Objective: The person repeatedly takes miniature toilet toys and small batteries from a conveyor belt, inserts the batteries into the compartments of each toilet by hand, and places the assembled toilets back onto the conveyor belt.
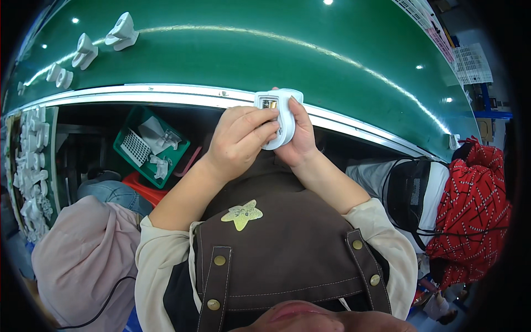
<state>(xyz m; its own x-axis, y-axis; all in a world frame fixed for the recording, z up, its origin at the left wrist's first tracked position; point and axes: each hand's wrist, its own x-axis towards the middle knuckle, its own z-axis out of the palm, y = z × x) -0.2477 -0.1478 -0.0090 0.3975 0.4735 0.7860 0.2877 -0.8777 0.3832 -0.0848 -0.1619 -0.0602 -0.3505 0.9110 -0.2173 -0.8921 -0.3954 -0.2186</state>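
Just over the near rail of the green bench, both my hands hold a rounded white plastic housing (286, 126). A rectangular opening in its top shows shiny metallic parts, too small to name. My right hand (300, 138) cups the housing from the right, thumb along its side, with most of its fingers hidden behind it. From the left, my left hand (235, 138) has bent fingers pressed onto the housing's open face, their tips at and below the opening. Whether a small part sits under those fingertips cannot be seen.
Several white plastic pieces (122, 32) stand along the bench's far left. A metal rail (188, 95) edges the green surface (249, 61). Below, a green bin (119, 145) holds white parts and cards. More white parts (34, 166) crowd the left side. People sit close on both sides.
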